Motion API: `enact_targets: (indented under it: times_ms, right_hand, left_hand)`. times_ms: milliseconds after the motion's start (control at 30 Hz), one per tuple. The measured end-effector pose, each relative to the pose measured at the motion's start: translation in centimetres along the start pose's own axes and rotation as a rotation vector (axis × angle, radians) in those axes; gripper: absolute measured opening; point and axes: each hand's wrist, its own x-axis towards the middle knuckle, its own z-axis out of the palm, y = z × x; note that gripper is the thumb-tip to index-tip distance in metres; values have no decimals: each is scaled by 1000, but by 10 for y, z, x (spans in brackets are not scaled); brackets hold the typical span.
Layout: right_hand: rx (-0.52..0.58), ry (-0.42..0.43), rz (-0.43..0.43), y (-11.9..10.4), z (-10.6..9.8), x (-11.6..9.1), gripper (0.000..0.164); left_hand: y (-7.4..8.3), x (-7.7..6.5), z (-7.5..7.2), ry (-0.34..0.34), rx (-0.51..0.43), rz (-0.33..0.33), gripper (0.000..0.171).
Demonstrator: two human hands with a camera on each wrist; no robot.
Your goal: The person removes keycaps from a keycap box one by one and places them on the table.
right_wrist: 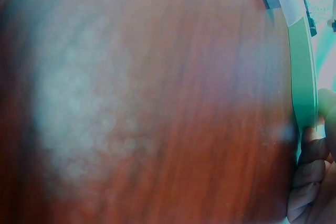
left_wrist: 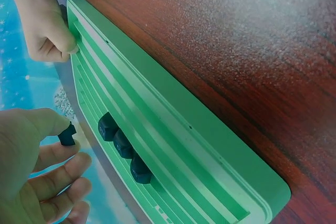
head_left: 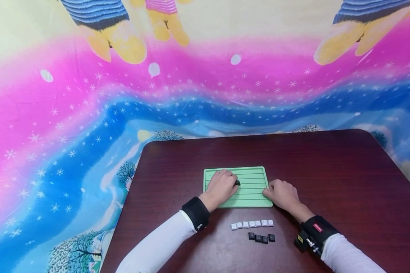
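Note:
A green tray (head_left: 251, 191) with raised parallel ridges lies on the table. Over its left part, my left hand (head_left: 221, 189) pinches a black keycap (left_wrist: 67, 135) between thumb and index finger, while the other fingers are loosely bent. The left wrist view shows 3 black keycaps (left_wrist: 123, 144) standing side by side in one slot of the tray, hidden by the left hand in the head view. My right hand (head_left: 284, 195) grips the tray's right edge, thumb on the rim and fingers curled at the outer side.
Nearer to me on the dark wooden table (head_left: 177, 167) is a row of several white keycaps (head_left: 252, 224). Closer still lie several black keycaps (head_left: 258, 238) in an uneven row. A printed cloth (head_left: 198, 83) hangs behind the table's far edge.

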Motion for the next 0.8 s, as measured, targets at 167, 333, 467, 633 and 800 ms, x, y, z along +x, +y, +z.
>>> enact_targets:
  times_ms: [167,333,467,633,800]
  right_hand:
    - [1,-10,11,-1,-1,0,35]
    - [1,-16,16,-1,-1,0,34]
    - [2,-9,11,-1,0,0,34]
    - [2,-3,7,0,0,1,34]
    - [-3,-4,9,0,0,1,34]
  left_hand:
    - [-1,-3,-1,16,-4,-3,15]
    - [-1,-6,0,23,-3,-7,13]
    - [-1,-8,-1,29,5,-1,13]
    - [0,-11,-5,14,9,7,15]
    - [3,-13,-7,-23,4,7,20]
